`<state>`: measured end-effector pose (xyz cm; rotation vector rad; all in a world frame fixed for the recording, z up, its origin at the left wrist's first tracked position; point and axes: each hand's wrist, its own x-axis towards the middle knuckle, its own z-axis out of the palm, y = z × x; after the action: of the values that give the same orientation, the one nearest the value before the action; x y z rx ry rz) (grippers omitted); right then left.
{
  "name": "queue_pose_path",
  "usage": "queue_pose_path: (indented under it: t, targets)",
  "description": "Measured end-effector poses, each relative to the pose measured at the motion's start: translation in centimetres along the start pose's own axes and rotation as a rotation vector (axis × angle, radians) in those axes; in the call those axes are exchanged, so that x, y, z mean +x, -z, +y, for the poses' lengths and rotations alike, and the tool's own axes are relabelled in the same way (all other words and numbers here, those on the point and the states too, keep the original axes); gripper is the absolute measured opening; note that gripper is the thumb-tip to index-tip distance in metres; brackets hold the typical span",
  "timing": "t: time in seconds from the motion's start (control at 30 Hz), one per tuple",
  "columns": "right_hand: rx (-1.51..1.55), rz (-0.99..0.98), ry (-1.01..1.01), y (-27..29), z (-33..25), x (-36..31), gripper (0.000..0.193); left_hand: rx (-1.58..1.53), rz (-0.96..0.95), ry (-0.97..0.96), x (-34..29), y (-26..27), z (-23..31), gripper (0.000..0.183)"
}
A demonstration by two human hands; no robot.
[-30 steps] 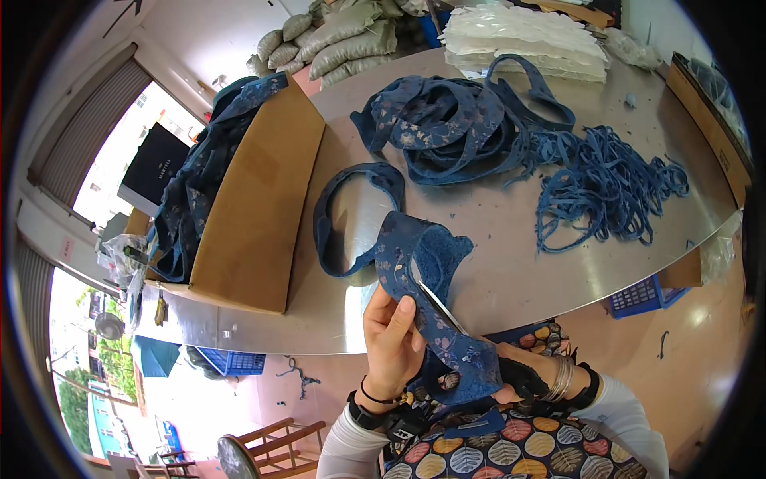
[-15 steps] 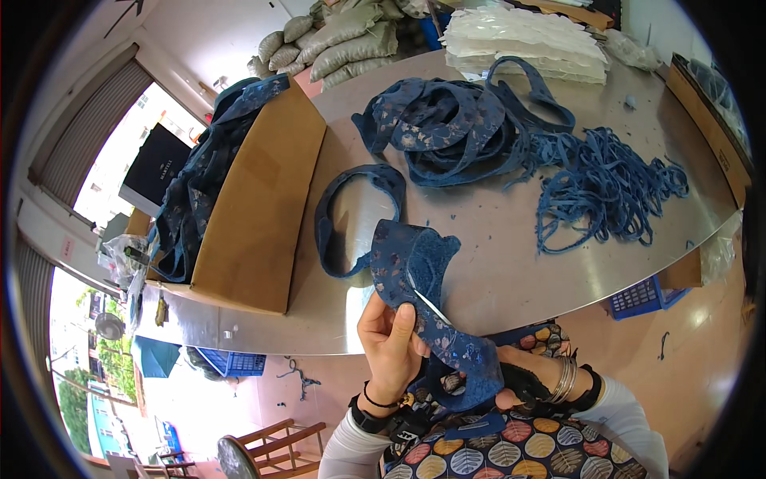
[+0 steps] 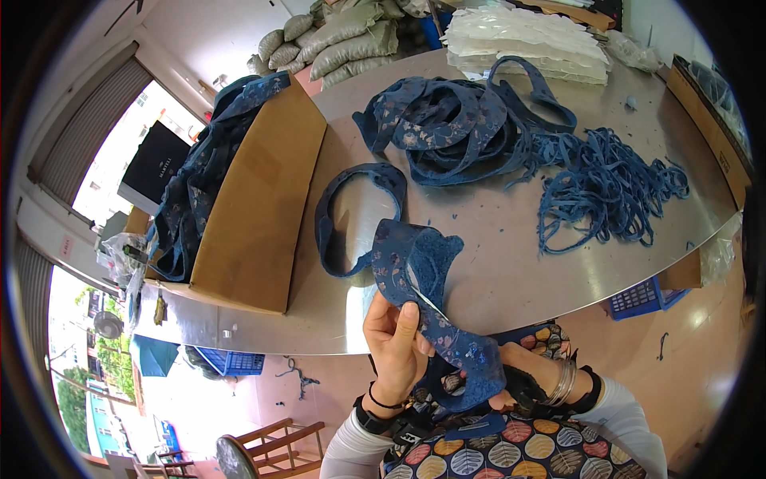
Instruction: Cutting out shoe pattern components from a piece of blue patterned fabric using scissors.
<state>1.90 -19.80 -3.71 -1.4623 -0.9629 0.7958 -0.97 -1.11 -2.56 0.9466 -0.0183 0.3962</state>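
My left hand (image 3: 392,345) pinches a dark blue floral fabric strip (image 3: 392,254) between thumb and fingers, just past the table's near edge. The strip curls over at its far end, showing a fuzzy blue underside, and its near end loops down toward my lap. A slim metal scissors blade (image 3: 428,298) lies along the strip, just beyond my left thumb. My right hand (image 3: 528,366) is closed at the strip's near end; cloth hides most of its fingers and the scissors' handles. A looped blue strip (image 3: 325,219) rests on the table beyond my left hand.
On the metal table (image 3: 479,227) lie a heap of wide blue strips (image 3: 447,128) and a tangle of thin blue offcuts (image 3: 598,191). A cardboard box (image 3: 263,207) full of blue fabric stands left. White sheets (image 3: 527,44) are stacked at the back. A blue crate (image 3: 646,299) sits below, right.
The left hand and the strip have shifted very slightly right. More of the blade seems covered by the fabric. The table's other things have stayed put.
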Motion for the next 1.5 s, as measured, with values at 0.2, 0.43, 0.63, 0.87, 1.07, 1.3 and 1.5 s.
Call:
queue_pose_path:
  t: [0.2, 0.43, 0.63, 0.87, 1.07, 1.3, 1.5]
  targets:
    - [0.044, -0.019, -0.080, 0.1, -0.3, 0.4, 0.087, -0.048, -0.020, 0.128, 0.6, -0.2, 0.9, 0.029]
    - [-0.122, -0.034, -0.115, 0.4, 1.4, -0.1, 0.068, -0.016, -0.193, 0.500, 4.7, 1.5, 4.6, 0.018]
    - [0.608, -0.171, -0.496, 0.4, 2.2, -0.3, 0.049, 0.088, -0.343, 0.629, 5.7, 4.1, 5.3, 0.023]
    - [0.047, 0.032, 0.155, -1.4, 4.5, -0.8, 0.069, -0.039, -0.372, 0.524, 4.5, 3.1, 5.1, 0.033]
    - [0.130, -0.122, -0.097, 0.0, 1.8, -0.3, 0.106, 0.049, -0.308, 0.396, 3.4, 2.9, 4.4, 0.035]
    - [0.184, -0.049, -0.060, 0.5, -1.2, 0.0, 0.100, 0.102, -0.252, 0.316, 2.7, 2.3, 4.3, 0.037]
    - [0.225, -0.140, -0.133, 0.9, -1.1, 0.4, 0.097, 0.008, -0.220, 0.326, 2.3, 2.4, 4.0, 0.036]
